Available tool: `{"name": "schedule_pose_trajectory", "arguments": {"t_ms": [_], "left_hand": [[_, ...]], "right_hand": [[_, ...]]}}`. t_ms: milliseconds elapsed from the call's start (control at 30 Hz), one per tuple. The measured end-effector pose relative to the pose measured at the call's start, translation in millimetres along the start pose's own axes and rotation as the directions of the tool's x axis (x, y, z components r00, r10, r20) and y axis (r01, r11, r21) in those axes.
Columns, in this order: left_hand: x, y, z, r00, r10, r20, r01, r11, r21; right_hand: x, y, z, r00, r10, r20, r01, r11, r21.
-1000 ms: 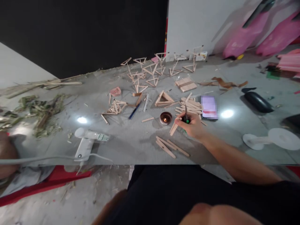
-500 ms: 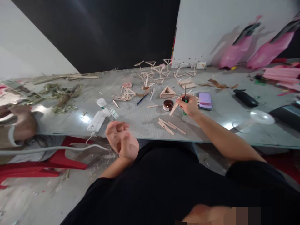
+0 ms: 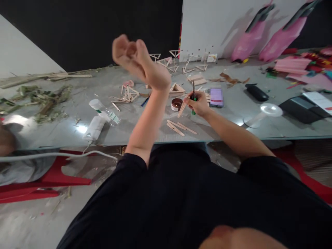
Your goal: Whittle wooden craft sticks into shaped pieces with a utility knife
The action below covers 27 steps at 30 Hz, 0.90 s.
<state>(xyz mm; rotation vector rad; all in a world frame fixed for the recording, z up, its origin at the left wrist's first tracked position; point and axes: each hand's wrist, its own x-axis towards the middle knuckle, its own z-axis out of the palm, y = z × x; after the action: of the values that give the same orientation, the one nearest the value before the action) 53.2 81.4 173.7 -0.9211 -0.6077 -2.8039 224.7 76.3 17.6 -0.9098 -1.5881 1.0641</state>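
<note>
My left hand (image 3: pixel 141 62) is raised above the table, fingers loosely curled and apart from the thumb, with nothing visible in it; it is slightly blurred. My right hand (image 3: pixel 198 103) is closed on flat wooden craft sticks (image 3: pixel 182 109) slanting down to the tabletop. The same hand also grips a slim tool (image 3: pixel 193 90) with a dark upright end and green lower part; its exact kind is unclear. Just left of that hand stands a small brown candle cup (image 3: pixel 176 104) with a tiny flame. Several loose craft sticks (image 3: pixel 178 128) lie nearer the table's front edge.
Triangular stick frames (image 3: pixel 195 65) stand at the back, partly hidden by my left arm. A plastic bottle (image 3: pixel 111 116) and white power bank (image 3: pixel 94 128) lie left. Right are a phone (image 3: pixel 216 97), black case (image 3: pixel 256 92) and clear cup (image 3: pixel 269 110). Another person's hand (image 3: pixel 6 138) shows far left.
My left hand has risen from the table's front edge to high above the table. My right hand keeps its hold on the sticks and tool. The whole view has shifted slightly.
</note>
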Motion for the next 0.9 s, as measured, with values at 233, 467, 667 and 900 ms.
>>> {"name": "schedule_pose_trajectory", "arguments": {"t_ms": [233,467,667,900], "left_hand": [[-68,-48,-124.3,0.353,-0.497,0.793,0.451,0.833,0.322],[-84,-38,-170.1,0.115,-0.581,0.806,0.454,0.752,0.477],[-96,-42,-159.0,0.027,-0.666,0.746,0.551,0.632,0.545],[-86,-39,-165.8,-0.018,-0.692,0.722,0.534,0.604,0.592]], "right_hand": [[0,-2,2,0.999,-0.039,-0.002,0.039,0.999,-0.005],[-3,1,4,0.996,-0.087,0.007,0.087,0.996,-0.02],[2,2,3,0.99,-0.133,-0.05,0.128,0.988,-0.091],[-8,-5,3,0.984,-0.17,0.053,0.176,0.971,-0.161]]}}
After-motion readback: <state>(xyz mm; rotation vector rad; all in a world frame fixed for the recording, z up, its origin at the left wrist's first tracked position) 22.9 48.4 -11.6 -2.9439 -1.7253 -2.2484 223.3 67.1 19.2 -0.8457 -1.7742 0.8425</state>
